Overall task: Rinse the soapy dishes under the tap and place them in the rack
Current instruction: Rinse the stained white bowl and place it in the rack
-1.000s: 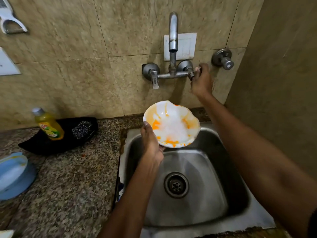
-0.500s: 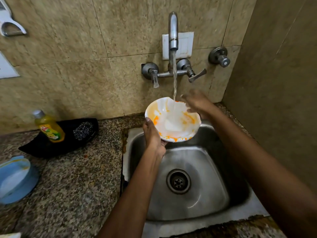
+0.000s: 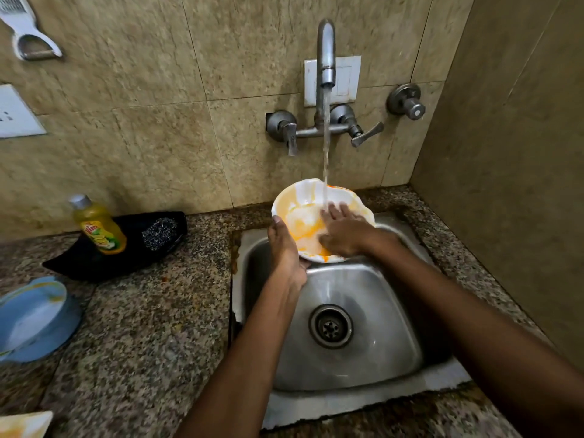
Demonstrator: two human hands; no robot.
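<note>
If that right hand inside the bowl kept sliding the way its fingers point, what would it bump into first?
Probably the falling stream of tap water, which lands just beyond the right hand fingertips, then the far rim of the white, orange-stained bowl. The tiled wall lies farther behind, though depth is hard to judge.

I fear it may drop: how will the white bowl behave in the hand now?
The white bowl is wet under the running water, so probably slippery. The left hand holds only its rim, a weak grip. It keeps its shape, so likely stiff.
</note>
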